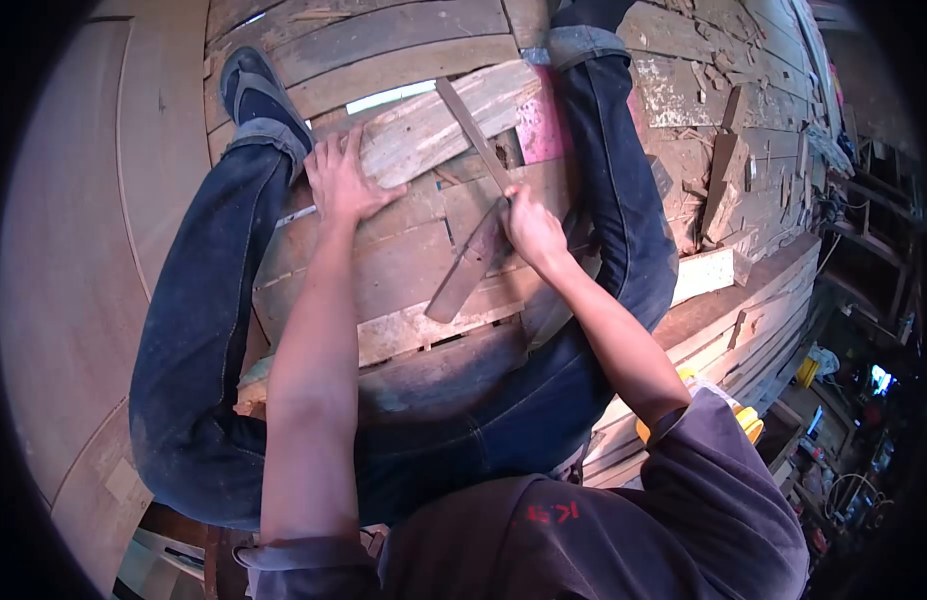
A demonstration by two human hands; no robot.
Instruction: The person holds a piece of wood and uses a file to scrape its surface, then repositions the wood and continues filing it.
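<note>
A pale, rough wooden board (434, 125) lies slantwise on the plank floor between my legs. My left hand (346, 185) is at its near left end, fingers spread and thumb along the lower edge, steadying it. My right hand (534, 228) is closed around one end of a long, narrow, flat tool (471, 130), which looks like a file. Its far part crosses over the board. Below the right hand, a wide, dark, blade-like piece (469, 265) lies on the planks; whether it joins the tool is hidden by the hand.
A pink sheet (542, 125) lies beside my right leg. Wood offcuts (724, 170) and chips are scattered at right, near a pale block (704, 275). A large wooden panel (64, 250) stands at left. Gaps show between the floor planks (394, 35). Dark clutter fills the far right.
</note>
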